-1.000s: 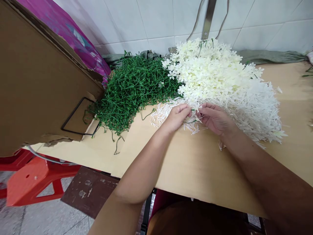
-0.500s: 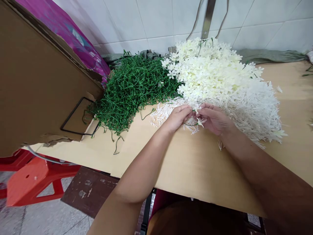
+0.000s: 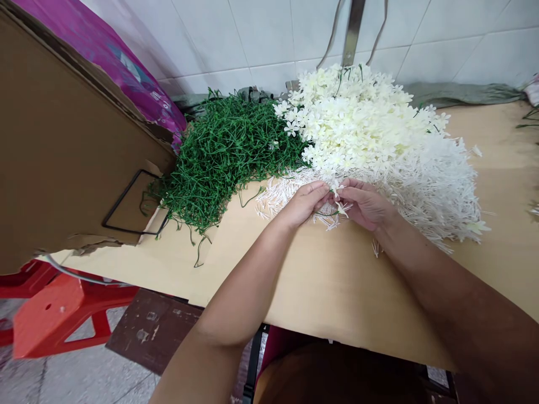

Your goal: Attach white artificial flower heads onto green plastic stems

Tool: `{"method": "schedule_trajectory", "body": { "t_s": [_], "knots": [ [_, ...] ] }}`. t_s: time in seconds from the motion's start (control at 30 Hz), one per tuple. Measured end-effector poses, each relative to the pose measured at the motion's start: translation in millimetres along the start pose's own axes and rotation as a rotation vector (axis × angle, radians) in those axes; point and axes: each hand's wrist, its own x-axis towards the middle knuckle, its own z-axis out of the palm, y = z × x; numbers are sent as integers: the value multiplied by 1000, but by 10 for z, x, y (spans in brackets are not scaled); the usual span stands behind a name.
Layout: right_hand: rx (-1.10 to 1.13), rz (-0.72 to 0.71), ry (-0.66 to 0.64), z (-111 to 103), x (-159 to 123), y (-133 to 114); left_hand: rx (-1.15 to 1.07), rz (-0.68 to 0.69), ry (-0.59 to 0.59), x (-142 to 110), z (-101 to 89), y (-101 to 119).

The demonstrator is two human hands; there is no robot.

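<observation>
My left hand [image 3: 304, 203] and my right hand [image 3: 365, 205] meet fingertip to fingertip over the wooden table [image 3: 337, 280]. Both are pinched on a thin green stem with small white flowers [image 3: 340, 209] on it. Just behind my hands lies a big heap of cream artificial flowers [image 3: 357, 123]. Loose white plastic stamen pieces [image 3: 433, 185] spread to the right and under my hands. A pile of green plastic stems [image 3: 223, 154] sits to the left of the flowers.
A large cardboard box [image 3: 63, 146] leans over the table's left end, with a magenta bag [image 3: 118, 62] behind it. A red plastic stool [image 3: 54, 314] stands on the floor below. A white tiled wall [image 3: 261, 39] closes off the back.
My hands have stayed in place, with only small finger movements on the stem. The view has shifted slightly.
</observation>
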Motion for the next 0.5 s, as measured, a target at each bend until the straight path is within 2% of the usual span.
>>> {"method": "schedule_trajectory", "body": {
  "t_s": [0.2, 0.5],
  "knots": [
    [-1, 1, -14, -4, -1, 4, 12, 84, -33, 23, -6, -59],
    [-19, -11, -4, -31, 11, 44, 67, 88, -61, 37, -49, -103]
  ]
}}
